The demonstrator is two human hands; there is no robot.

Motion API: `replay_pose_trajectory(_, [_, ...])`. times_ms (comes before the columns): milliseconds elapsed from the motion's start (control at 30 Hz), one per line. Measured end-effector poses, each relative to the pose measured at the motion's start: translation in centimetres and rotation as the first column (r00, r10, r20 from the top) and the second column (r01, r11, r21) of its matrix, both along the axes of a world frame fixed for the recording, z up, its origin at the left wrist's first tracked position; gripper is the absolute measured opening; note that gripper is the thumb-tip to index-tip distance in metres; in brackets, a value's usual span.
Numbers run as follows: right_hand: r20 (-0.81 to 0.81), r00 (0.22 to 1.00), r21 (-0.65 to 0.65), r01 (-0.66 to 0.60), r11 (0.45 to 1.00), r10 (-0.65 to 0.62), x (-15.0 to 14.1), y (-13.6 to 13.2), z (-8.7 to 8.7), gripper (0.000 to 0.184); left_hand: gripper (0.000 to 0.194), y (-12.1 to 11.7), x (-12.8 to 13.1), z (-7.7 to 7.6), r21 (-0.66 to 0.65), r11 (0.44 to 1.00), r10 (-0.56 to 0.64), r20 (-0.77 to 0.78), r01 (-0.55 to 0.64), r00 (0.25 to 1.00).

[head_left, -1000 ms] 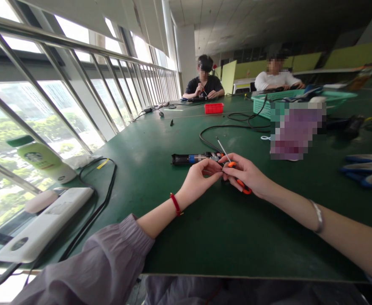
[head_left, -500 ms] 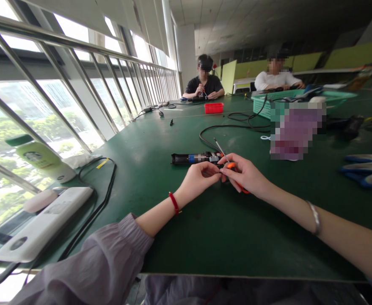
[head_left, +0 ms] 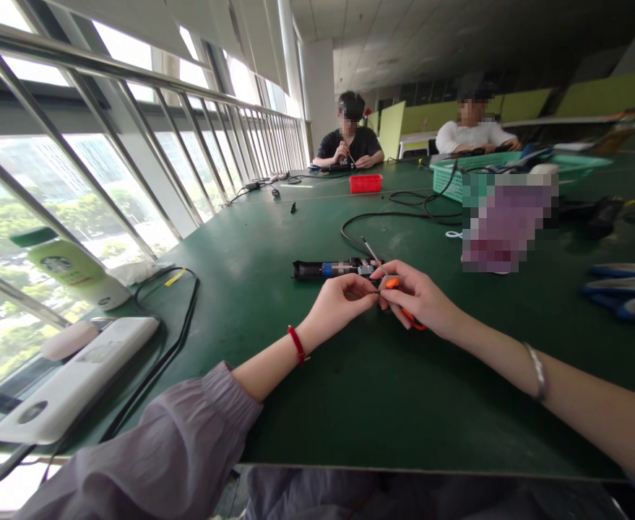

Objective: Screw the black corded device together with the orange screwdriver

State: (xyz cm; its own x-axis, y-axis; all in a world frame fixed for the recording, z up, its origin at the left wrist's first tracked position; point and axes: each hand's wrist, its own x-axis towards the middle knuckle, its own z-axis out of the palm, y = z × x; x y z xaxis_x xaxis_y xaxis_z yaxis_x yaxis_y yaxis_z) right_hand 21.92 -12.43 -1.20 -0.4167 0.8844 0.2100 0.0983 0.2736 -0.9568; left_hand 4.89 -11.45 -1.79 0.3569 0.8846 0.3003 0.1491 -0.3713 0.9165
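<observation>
My right hand is closed around a screwdriver with an orange handle, its thin metal shaft slanting up and to the left. Its thumb and fingertips meet those of my left hand, which is pinched over something too small to make out. Just beyond the fingers, a black cylindrical tool with a blue band lies sideways on the green table. Its right end is partly hidden behind my hands, and a black cable curves away behind it.
A white power bank-like box and a green bottle stand on the left by the railing. Farther off are a red tray, a green basket and two people. Gloves lie at the right.
The screwdriver shaft has tipped slightly to the left within my right hand. Both hands remain in nearly the same place, and the black tool has not visibly moved.
</observation>
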Motion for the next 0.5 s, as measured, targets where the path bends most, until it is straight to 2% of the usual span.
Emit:
replay_pose_trajectory(333, [0.029, 1.000, 0.061, 0.001, 0.998, -0.003, 0.13, -0.02, -0.26, 0.022, 0.014, 0.12, 0.00, -0.10, -0.031, 0.999, -0.028, 0.052, 0.030, 0.998])
replay_pose_trajectory(500, [0.003, 1.000, 0.036, -0.003, 0.999, 0.003, 0.15, -0.02, -0.13, 0.024, 0.014, 0.07, 0.11, -0.03, -0.027, 0.999, -0.026, 0.047, 0.028, 0.999])
